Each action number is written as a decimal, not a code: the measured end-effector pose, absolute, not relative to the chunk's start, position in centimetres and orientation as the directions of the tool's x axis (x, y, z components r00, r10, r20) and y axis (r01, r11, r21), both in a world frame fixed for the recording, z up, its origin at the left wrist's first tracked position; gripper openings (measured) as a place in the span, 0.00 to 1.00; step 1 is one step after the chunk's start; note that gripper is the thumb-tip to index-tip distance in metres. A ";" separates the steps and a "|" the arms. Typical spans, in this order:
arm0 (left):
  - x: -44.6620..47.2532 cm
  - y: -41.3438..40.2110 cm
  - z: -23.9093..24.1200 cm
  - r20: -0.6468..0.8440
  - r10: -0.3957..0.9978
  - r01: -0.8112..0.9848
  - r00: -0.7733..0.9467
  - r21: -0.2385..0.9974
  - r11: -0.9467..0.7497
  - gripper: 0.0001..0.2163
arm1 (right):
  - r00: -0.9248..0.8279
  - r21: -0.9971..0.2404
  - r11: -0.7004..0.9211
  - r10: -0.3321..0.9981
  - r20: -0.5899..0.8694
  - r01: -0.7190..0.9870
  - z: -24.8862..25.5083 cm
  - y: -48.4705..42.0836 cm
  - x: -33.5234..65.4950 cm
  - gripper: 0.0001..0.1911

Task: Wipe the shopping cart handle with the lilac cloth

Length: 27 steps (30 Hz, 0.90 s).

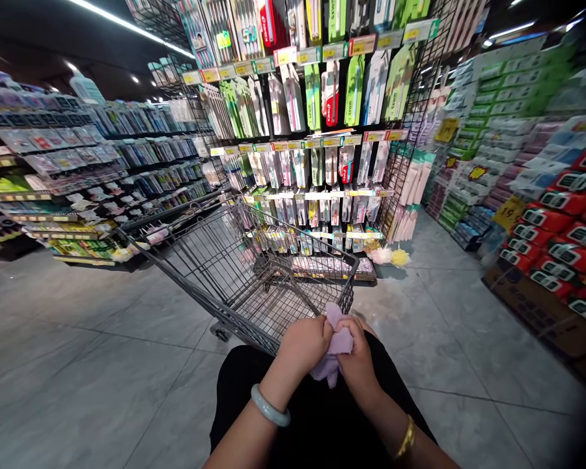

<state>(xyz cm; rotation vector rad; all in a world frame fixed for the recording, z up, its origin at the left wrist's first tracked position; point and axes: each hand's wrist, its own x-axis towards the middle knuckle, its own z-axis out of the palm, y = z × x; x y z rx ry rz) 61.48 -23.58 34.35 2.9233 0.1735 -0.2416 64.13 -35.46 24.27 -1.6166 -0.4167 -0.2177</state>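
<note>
Both hands meet over my lap around a soft lilac cloth [340, 343], which is bunched between them. My left hand [305, 344], with a pale bangle on its wrist, is closed on the cloth's left side. From the right, my right hand [359, 358] pinches the cloth too, thumb on top; a gold bracelet is on that wrist. One end of the cloth sticks up above the fingers and a crumpled part hangs below. Just beyond the hands stands a grey wire shopping cart [215, 303], its near corner close to the cloth.
A tall wire rack of packaged toothbrushes [331, 94] stands ahead, with price tags along its shelves. Stocked shelves [68, 156] line the left. Stacked red packs [557, 221] rise on the right. Grey tiled floor [102, 378] runs around the cart.
</note>
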 end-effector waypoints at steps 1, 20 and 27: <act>61.5 -23.6 34.4 -0.174 0.107 0.139 0.979 0.189 -0.972 0.23 | 0.904 -0.907 -0.061 0.133 0.406 0.416 23.3 -35.5 64.3 0.13; 61.1 -23.4 34.2 -0.176 0.079 0.111 0.981 0.181 -0.977 0.24 | 0.930 -0.917 -0.164 0.115 0.349 0.364 21.6 -36.3 67.3 0.08; 60.9 -22.9 33.6 -0.132 0.075 0.098 0.988 0.177 -0.979 0.23 | 0.898 -0.892 -0.108 0.086 0.432 0.439 22.5 -36.4 68.7 0.11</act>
